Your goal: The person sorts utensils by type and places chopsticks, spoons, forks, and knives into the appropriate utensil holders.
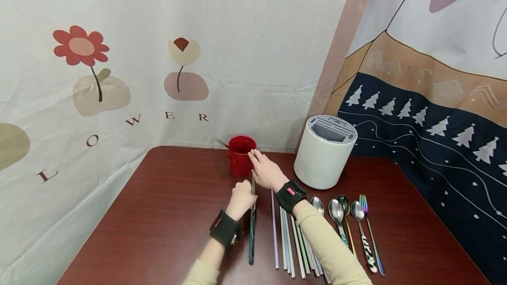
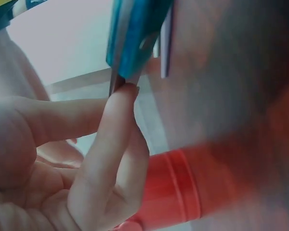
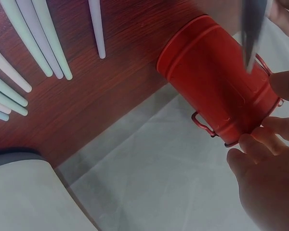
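My left hand (image 1: 240, 200) pinches a knife with a teal handle (image 1: 252, 239) by its metal part, between thumb and fingers. The teal handle (image 2: 137, 38) also shows close up in the left wrist view, and the metal blade (image 3: 253, 31) crosses the right wrist view. Just beyond stands a red metal bucket (image 1: 240, 168), upright, with a thin metal utensil (image 1: 222, 143) leaning out over its left rim. My right hand (image 1: 269, 173) has its fingers extended at the bucket's right rim; whether they touch it is hard to tell.
Several pastel chopsticks (image 1: 287, 245) lie side by side under my right forearm. Right of them are several spoons (image 1: 336, 212) and a rainbow-coloured fork (image 1: 370, 228). A white cylindrical holder (image 1: 325, 157) with a slotted grey top stands at the back right, near the fabric backdrop (image 1: 253, 56).
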The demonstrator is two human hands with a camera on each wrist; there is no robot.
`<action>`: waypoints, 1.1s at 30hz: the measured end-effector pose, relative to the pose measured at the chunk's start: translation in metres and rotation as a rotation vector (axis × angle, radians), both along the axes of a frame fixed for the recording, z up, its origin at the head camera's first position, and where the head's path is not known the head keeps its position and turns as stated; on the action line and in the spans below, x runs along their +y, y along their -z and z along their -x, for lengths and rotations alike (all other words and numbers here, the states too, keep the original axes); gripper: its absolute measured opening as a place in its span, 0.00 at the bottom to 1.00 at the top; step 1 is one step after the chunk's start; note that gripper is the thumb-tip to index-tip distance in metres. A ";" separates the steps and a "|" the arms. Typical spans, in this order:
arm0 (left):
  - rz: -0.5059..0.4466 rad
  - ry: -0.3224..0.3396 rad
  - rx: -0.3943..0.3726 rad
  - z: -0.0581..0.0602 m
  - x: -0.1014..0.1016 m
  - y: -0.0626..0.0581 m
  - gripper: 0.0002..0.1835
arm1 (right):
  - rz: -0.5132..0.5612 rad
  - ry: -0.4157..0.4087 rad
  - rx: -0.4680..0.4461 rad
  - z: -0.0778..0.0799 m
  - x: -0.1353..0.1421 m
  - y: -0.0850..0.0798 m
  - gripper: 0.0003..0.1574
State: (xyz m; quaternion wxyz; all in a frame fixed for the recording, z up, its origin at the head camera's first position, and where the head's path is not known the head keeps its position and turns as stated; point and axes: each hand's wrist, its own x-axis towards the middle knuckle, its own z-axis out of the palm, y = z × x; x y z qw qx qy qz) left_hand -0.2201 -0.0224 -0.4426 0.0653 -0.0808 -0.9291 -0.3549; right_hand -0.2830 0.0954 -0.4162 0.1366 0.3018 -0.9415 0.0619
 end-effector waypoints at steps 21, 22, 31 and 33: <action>-0.051 -0.117 0.380 -0.010 -0.009 -0.040 0.08 | 0.015 0.009 -0.015 0.000 -0.001 -0.002 0.34; -0.054 -0.126 0.394 -0.010 -0.010 -0.041 0.08 | 0.012 0.007 -0.012 0.000 -0.001 -0.002 0.34; -0.103 -0.187 0.475 -0.005 -0.012 -0.054 0.08 | 0.011 -0.033 0.061 -0.001 0.000 0.001 0.32; -0.117 -0.183 0.504 -0.004 -0.012 -0.058 0.08 | 0.006 -0.030 0.054 -0.001 0.000 0.001 0.32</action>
